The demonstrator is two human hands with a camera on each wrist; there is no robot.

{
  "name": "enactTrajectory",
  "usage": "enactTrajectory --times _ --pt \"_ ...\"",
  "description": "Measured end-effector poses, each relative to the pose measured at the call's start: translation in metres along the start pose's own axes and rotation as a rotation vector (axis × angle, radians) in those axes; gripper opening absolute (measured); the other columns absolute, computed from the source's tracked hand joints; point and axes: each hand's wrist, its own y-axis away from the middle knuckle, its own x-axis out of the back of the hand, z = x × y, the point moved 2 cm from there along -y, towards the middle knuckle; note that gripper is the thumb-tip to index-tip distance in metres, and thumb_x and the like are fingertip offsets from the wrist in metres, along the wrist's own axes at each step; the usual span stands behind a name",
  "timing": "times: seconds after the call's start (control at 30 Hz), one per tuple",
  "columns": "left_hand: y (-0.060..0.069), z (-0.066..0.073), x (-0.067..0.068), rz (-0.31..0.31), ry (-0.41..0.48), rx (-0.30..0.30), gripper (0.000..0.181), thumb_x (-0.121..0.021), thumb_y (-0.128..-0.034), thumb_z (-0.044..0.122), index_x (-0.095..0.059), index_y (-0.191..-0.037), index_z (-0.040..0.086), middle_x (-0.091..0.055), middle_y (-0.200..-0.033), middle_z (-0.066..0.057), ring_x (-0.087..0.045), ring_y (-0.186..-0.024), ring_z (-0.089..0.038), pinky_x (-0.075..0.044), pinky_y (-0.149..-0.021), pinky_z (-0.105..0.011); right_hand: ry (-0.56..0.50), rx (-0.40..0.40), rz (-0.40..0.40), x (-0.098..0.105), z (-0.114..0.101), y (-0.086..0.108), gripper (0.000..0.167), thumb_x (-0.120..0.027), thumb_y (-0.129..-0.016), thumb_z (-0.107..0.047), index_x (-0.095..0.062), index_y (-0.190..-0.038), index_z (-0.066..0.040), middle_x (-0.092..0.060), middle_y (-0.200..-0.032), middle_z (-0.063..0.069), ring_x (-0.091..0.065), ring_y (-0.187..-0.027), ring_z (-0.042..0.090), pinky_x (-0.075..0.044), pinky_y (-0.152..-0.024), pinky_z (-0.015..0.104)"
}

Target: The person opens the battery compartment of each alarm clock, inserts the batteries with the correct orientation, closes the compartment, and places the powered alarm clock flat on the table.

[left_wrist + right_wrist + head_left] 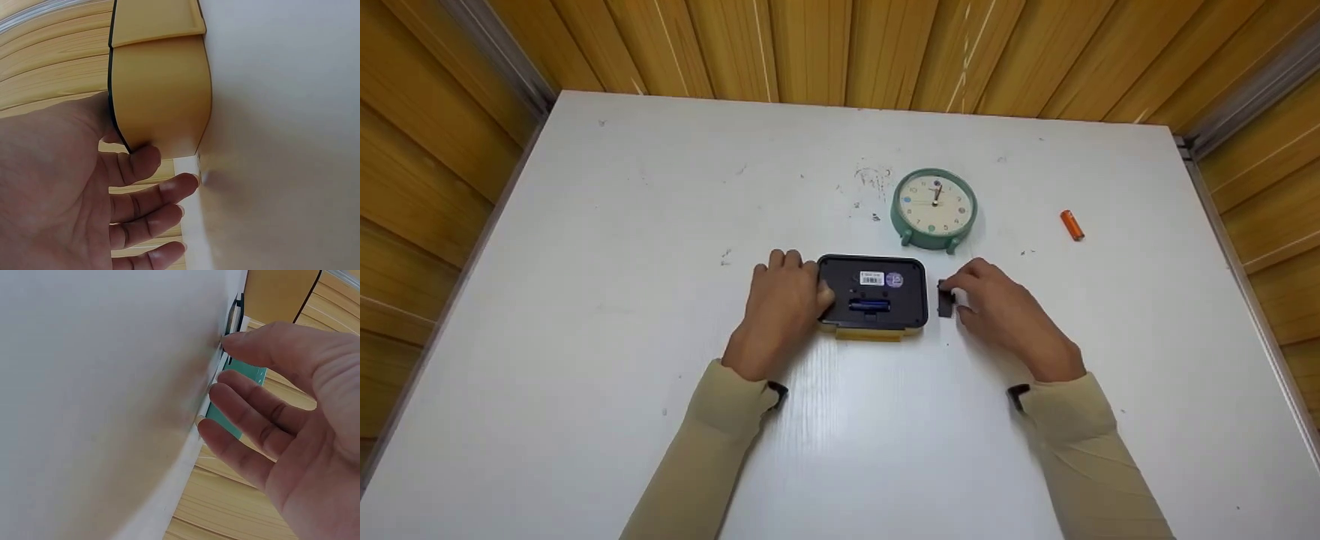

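Observation:
A rounded rectangular yellow clock [911, 294] lies with its black back up and its face hidden. A blue battery [869, 305] sits in the uncovered slot in that back. My left hand [781, 311] holds the clock's left end, its thumb over the back's edge. In the left wrist view, the index fingertip touches the yellow side wall [160, 95], while the other fingers are spread below. Just right of the clock, my right hand [1009, 311] pinches a small black battery cover [946, 302] at the table surface. Its remaining fingers are loosely bent.
A round green alarm clock [934, 210], face up, lies behind the yellow one. Farther right is an orange battery [1072, 225] on the white table [607, 300]. Wood-patterned panels [810, 49] stand along the table's back and sides.

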Motion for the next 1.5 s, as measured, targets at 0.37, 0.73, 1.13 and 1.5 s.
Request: enactTrajectory --times 0.37,0.73,1.13,1.5 --pt "-0.0009 0.0009 0.001 -0.026 0.003 0.006 0.033 -0.056 -0.1055 0.028 -0.072 -0.103 -0.001 -0.062 -0.097 -0.017 -0.053 -0.095 -0.033 -0.05 -0.081 -0.049 0.009 0.028 -0.021 -0.0018 -0.0045 -0.001 0.04 -0.071 -0.091 0.008 -0.077 -0.126 -0.012 -0.058 -0.14 0.015 -0.054 -0.13 0.037 -0.049 -0.105 0.054" --pt "0.0015 -0.0002 -0.0003 0.025 0.004 -0.008 0.031 -0.058 -0.1049 0.026 -0.073 -0.099 -0.001 -0.062 -0.093 -0.017 -0.055 -0.091 -0.034 -0.051 -0.078 -0.049 -0.017 0.012 0.019 -0.002 -0.0055 -0.0015 0.021 -0.078 -0.094 -0.002 -0.081 -0.114 -0.007 -0.062 -0.116 0.01 -0.062 -0.107 0.029 -0.052 -0.096 0.049" --pt "0.0016 0.0005 0.0008 0.011 0.014 -0.008 0.033 -0.058 -0.1058 0.027 -0.073 -0.103 -0.002 -0.064 -0.097 -0.017 -0.056 -0.097 -0.034 -0.052 -0.081 -0.05 0.006 0.068 0.07 -0.0008 -0.0032 -0.0015 0.016 -0.074 -0.098 -0.007 -0.081 -0.112 -0.004 -0.066 -0.108 0.01 -0.06 -0.1 0.029 -0.052 -0.088 0.048" --pt "0.0018 0.0008 0.0013 0.016 0.028 0.0 0.032 -0.058 -0.1047 0.026 -0.074 -0.102 -0.002 -0.064 -0.097 -0.018 -0.056 -0.097 -0.035 -0.051 -0.081 -0.051 -0.015 0.069 0.115 0.0001 -0.0003 -0.0015 0.008 -0.072 -0.101 -0.006 -0.077 -0.106 -0.003 -0.068 -0.1 0.008 -0.063 -0.097 0.029 -0.053 -0.088 0.049"
